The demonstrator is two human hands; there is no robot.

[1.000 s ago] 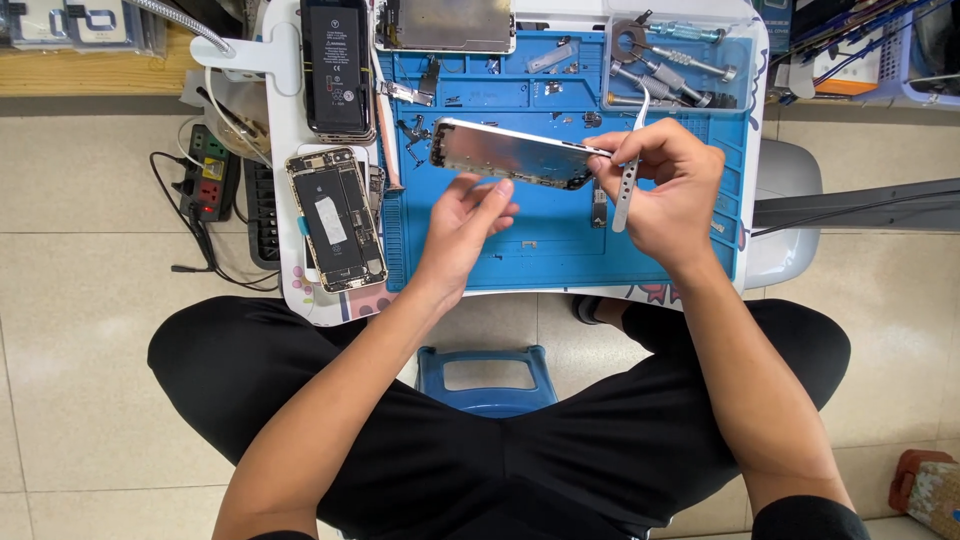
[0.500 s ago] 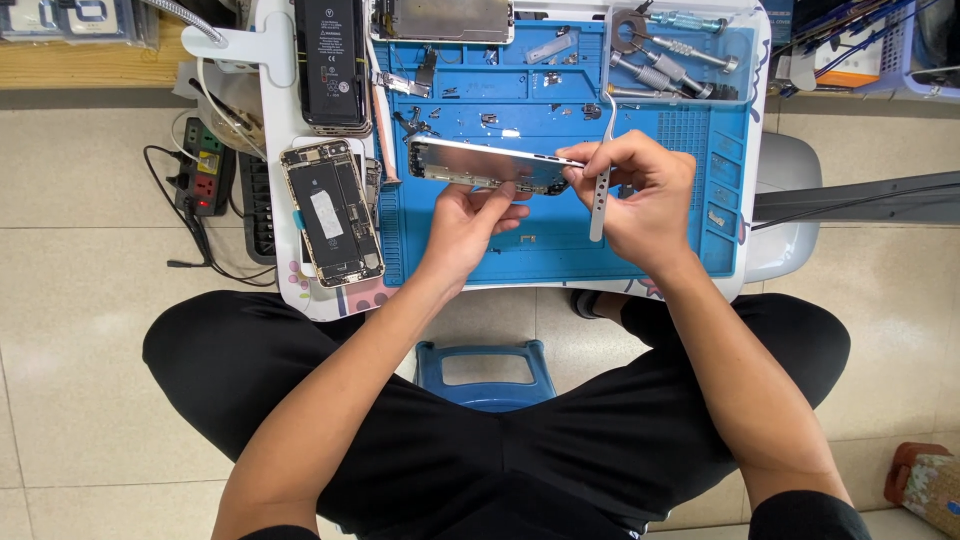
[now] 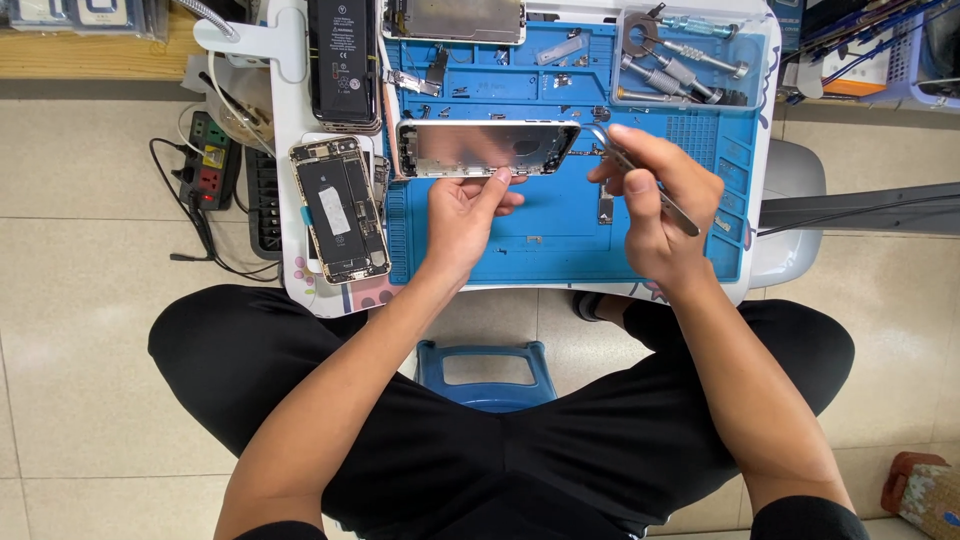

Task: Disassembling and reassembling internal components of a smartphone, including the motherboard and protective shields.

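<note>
- Floor (image 3: 90, 340): pale beige tiles, lying under everything.
- Table (image 3: 285, 120): small, white, standing on the tiles.
- Stool (image 3: 487, 370): blue plastic, showing below the table's near edge.
- Shelf (image 3: 90, 55): wooden, running along the top left.
- Power strip (image 3: 208, 158): lying on the floor, left of the table.

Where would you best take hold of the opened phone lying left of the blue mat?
Grip the opened phone by its two long side edges, coming straight down from above. It lies flat with its insides facing up, so pinching the frame avoids the exposed parts.
</note>
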